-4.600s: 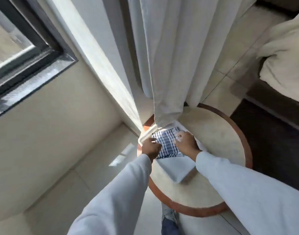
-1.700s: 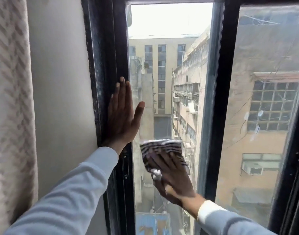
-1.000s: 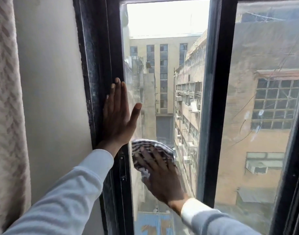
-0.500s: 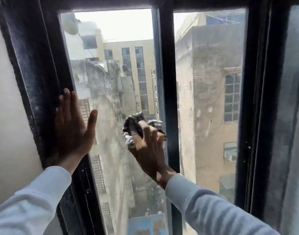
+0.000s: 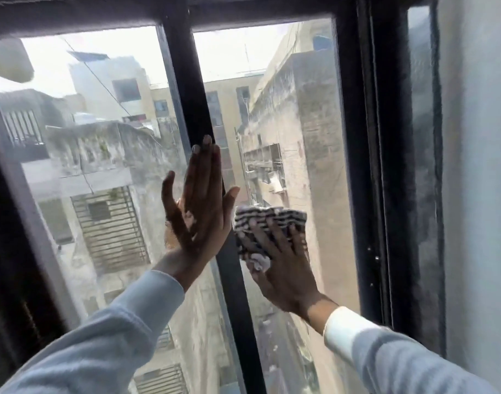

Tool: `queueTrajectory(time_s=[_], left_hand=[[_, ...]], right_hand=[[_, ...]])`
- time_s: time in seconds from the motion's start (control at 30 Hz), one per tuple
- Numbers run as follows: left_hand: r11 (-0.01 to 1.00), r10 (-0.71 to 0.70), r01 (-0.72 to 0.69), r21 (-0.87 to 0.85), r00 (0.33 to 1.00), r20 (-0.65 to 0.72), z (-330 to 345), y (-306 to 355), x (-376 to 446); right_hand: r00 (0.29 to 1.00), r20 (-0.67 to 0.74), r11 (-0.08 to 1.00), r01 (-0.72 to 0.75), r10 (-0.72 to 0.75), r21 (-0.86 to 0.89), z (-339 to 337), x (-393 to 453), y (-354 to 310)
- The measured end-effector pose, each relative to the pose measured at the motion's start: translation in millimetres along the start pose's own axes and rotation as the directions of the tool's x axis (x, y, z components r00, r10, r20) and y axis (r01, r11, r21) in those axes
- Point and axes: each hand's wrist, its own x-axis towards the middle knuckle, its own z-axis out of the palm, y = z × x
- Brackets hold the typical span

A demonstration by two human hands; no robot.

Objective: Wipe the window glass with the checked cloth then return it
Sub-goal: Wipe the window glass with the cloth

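The checked cloth [image 5: 269,220], bunched and dark-and-white, is pressed flat against the right pane of the window glass [image 5: 314,155]. My right hand [image 5: 283,265] holds it there with spread fingers over it. My left hand [image 5: 199,206] lies flat and empty, fingers together and pointing up, on the black centre bar [image 5: 186,89] and the edge of the left pane [image 5: 87,172]. Both sleeves are pale blue-white.
A thick black window frame [image 5: 368,166] runs down the right side, with a pale wall [image 5: 482,166] beyond it. The frame's top rail [image 5: 243,9] crosses above. Buildings show through the dusty glass.
Both hands have shifted right: the left hand went from the left frame to the centre bar, and the right hand carried the cloth from the left pane onto the right pane.
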Motion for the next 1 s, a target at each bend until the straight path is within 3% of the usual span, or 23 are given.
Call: queueTrajectory(time_s=[0.07, 0.13, 0.2, 0.27, 0.33, 0.37, 0.4, 0.43, 0.47, 0.53, 0.57, 0.6, 0.67, 0.7, 0.73, 0.77, 0.83, 0.87, 0.9, 0.97, 1.0], left_hand=[[1.0, 0.013, -0.012, 0.028, 0.999, -0.033, 4, -2, 0], [0.999, 0.026, -0.025, 0.041, 0.999, -0.042, 6, -3, 2], [0.999, 0.032, -0.032, 0.027, 0.999, -0.017, 5, -2, 3], [1.0, 0.023, -0.023, 0.013, 1.0, 0.017, 4, -2, 1], [1.0, 0.009, -0.009, 0.001, 1.0, 0.025, 5, -2, 1], [1.0, 0.004, -0.004, -0.01, 1.0, 0.021, 6, -2, 1], [1.0, -0.001, 0.002, -0.018, 1.0, 0.014, 7, -3, 0], [1.0, -0.005, 0.006, -0.019, 1.0, 0.007, 7, -3, 0], [1.0, -0.006, 0.006, -0.02, 1.0, 0.003, 7, -3, 0], [0.999, -0.001, 0.002, -0.042, 1.0, 0.012, 3, -2, 0], [0.999, 0.0, 0.001, -0.052, 1.0, 0.024, 1, -2, -1], [0.998, 0.0, 0.002, -0.058, 0.999, 0.038, -2, -1, -1], [0.998, 0.014, -0.009, -0.065, 0.997, 0.071, -8, -1, 0], [0.998, 0.024, -0.018, -0.065, 0.996, 0.09, -9, -1, 0], [0.998, 0.028, -0.022, -0.056, 0.994, 0.107, -11, -2, 0], [0.999, 0.03, -0.026, -0.038, 0.992, 0.122, -12, -3, 0], [0.999, 0.046, -0.045, -0.011, 0.986, 0.16, -18, -5, 1], [0.998, 0.061, -0.061, -0.009, 0.982, 0.178, -20, -6, 0], [0.997, 0.075, -0.075, -0.006, 0.979, 0.192, -21, -6, 0], [0.997, 0.073, -0.076, 0.004, 0.976, 0.205, -23, -6, -1], [0.998, 0.063, -0.065, 0.004, 0.978, 0.201, -22, -6, -1]], right_hand=[[0.994, -0.108, 0.997, 0.012, -0.02, -0.078, -13, 50, 19], [0.931, -0.251, 0.964, -0.262, 0.267, 0.053, -18, 61, 36], [0.831, -0.233, 0.862, -0.473, 0.505, 0.185, -6, 21, 16], [0.912, -0.135, 0.921, -0.374, 0.386, 0.107, 10, -25, -21], [0.994, -0.051, 0.995, -0.099, 0.098, -0.008, 9, -20, -11], [1.0, -0.017, 0.997, 0.012, -0.014, -0.073, 1, -4, 6], [0.999, -0.005, 0.993, 0.036, -0.037, -0.11, -6, 10, 24], [0.999, -0.031, 0.993, -0.039, 0.035, -0.113, -10, 18, 40], [0.977, -0.07, 0.975, -0.206, 0.201, -0.076, -16, 18, 46], [0.828, -0.115, 0.833, -0.554, 0.548, -0.018, -15, -5, 21], [0.8, -0.109, 0.803, -0.596, 0.591, -0.023, -8, -20, -2], [0.848, -0.057, 0.848, -0.53, 0.527, -0.036, -3, -28, -23], [0.965, 0.012, 0.965, -0.263, 0.263, -0.004, -4, -12, -25], [0.983, 0.007, 0.983, -0.181, 0.182, -0.025, -8, 3, -11], [0.981, -0.007, 0.98, -0.195, 0.195, -0.043, -11, 17, 9], [0.947, -0.016, 0.946, -0.323, 0.322, -0.019, -11, 23, 25], [0.731, 0.065, 0.73, -0.682, 0.679, 0.047, -12, 3, 22], [0.685, 0.037, 0.683, -0.729, 0.728, 0.046, -7, -19, 9], [0.742, 0.061, 0.742, -0.67, 0.667, 0.031, -2, -40, -10], [0.889, 0.25, 0.903, -0.417, 0.383, 0.101, -3, -49, -25], [0.95, 0.211, 0.963, -0.253, 0.23, 0.089, -6, -33, -15]])
